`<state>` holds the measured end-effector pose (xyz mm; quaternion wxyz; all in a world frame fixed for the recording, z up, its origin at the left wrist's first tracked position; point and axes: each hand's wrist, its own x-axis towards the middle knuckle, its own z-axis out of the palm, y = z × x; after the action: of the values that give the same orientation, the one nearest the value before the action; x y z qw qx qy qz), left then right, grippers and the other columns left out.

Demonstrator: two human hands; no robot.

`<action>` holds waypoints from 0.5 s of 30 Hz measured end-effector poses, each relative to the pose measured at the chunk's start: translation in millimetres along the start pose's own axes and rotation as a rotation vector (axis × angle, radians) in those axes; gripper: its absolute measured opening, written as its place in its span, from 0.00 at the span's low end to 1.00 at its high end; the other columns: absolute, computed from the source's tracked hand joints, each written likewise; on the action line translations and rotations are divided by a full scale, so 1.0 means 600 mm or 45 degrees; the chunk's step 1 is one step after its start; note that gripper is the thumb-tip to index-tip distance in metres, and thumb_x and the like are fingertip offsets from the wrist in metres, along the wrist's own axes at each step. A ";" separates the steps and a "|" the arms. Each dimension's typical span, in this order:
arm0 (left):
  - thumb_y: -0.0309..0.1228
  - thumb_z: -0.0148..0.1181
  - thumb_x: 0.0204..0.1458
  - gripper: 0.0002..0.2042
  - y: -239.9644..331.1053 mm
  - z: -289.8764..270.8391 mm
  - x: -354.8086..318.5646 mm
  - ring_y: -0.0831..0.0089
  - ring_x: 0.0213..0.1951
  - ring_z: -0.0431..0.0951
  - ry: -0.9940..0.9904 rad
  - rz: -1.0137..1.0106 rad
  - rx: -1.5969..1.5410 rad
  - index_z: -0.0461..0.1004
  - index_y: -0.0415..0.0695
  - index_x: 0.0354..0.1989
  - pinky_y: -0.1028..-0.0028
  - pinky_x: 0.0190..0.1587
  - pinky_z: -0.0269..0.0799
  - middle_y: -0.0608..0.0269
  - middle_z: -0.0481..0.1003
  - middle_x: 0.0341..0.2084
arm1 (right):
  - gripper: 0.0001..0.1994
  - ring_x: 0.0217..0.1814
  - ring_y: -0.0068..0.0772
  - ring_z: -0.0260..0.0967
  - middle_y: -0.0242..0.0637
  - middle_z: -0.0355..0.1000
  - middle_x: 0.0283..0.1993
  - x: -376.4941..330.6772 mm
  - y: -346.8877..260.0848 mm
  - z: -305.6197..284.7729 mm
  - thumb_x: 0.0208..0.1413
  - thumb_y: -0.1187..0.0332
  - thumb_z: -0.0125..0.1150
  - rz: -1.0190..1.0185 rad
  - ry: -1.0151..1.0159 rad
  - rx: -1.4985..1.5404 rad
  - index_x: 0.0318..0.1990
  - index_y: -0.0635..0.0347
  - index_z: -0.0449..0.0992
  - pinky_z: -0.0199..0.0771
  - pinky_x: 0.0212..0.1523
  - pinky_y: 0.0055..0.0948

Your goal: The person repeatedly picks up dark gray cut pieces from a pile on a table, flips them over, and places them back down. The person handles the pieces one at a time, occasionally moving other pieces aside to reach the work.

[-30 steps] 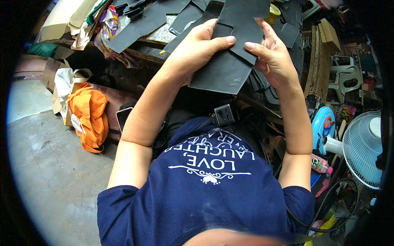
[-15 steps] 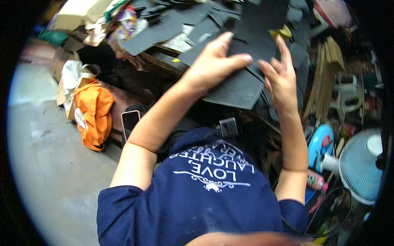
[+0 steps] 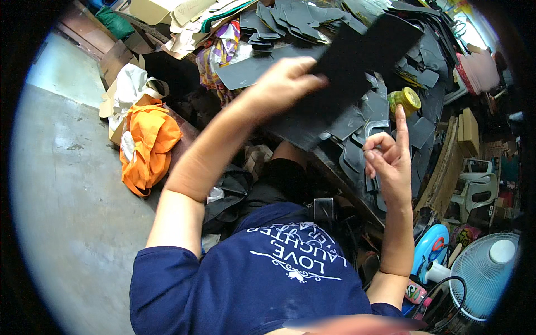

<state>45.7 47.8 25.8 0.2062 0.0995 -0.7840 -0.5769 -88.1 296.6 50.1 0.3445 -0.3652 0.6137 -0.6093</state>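
A dark workbench (image 3: 353, 192) carries many flat, angular black sheet pieces (image 3: 296, 15), some overlapping loosely, others heaped in stacks. Among them sits a short, round yellow cylinder (image 3: 406, 101); toward the left, a purple, orange and white patterned cloth (image 3: 218, 56) drapes over the edge.

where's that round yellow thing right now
In the head view, the round yellow thing is right of centre, among black cut pieces and just beyond the right hand; whether they touch is unclear.
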 end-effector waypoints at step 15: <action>0.62 0.58 0.49 0.35 -0.091 -0.066 0.035 0.52 0.50 0.74 0.181 0.259 1.727 0.68 0.49 0.59 0.59 0.53 0.71 0.50 0.75 0.45 | 0.39 0.31 0.13 0.65 0.34 0.69 0.39 -0.013 0.032 -0.052 0.56 0.75 0.62 -0.056 0.167 -0.262 0.73 0.56 0.47 0.70 0.27 0.13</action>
<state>39.9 -11.5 -11.5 0.2026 0.1701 -0.9617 0.0713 -112.1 318.7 31.3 0.2508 -0.3715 0.6861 -0.5730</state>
